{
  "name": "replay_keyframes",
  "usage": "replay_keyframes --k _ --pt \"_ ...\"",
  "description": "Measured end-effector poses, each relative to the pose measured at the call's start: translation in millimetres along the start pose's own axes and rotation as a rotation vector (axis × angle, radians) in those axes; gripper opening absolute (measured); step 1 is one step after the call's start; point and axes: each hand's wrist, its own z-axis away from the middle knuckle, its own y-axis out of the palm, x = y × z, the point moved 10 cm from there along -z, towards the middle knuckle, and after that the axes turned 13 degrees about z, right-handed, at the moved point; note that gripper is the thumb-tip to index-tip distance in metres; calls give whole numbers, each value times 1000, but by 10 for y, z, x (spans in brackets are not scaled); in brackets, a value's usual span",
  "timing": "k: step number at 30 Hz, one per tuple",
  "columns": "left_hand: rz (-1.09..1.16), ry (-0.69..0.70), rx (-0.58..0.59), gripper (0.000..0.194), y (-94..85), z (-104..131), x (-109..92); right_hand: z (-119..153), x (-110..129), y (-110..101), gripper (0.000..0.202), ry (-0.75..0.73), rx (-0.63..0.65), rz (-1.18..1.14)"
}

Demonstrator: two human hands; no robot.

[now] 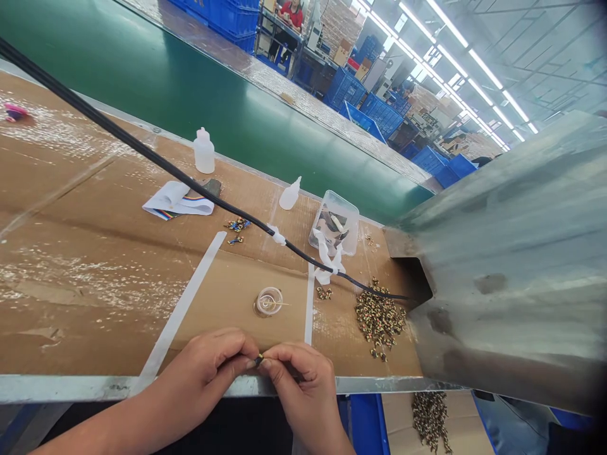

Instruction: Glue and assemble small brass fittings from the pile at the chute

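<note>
Near the front edge of the table, my left hand (pixel 208 370) and my right hand (pixel 306 382) meet fingertip to fingertip. Between them they pinch a tiny dark and yellow piece (pixel 258 359), mostly hidden by the fingers. Just beyond the hands stands a small round clear cup (pixel 269 301) with a thin stick lying across it. A large pile of small dark and gold pieces (pixel 380 316) lies to the right on the cardboard, and a few blue and yellow pieces (pixel 238 225) are farther back on the left.
A black cable (pixel 156 158) crosses above the table. Behind are white bottles (pixel 204 151), a clear plastic box (pixel 348 243), folded white cloth (pixel 173 199) and a green conveyor belt (pixel 237 120). A metal housing (pixel 512 265) stands at right. Beyond the belt, a person in red sits.
</note>
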Motion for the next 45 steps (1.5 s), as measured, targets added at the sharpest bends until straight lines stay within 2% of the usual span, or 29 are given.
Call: replay_keyframes --k 6,45 --pt "17 -32 40 22 28 3 20 -7 9 -7 14 -35 -24 -10" --pt "-4 -12 26 22 16 -8 -7 9 -26 -21 13 -2 -24 -23"
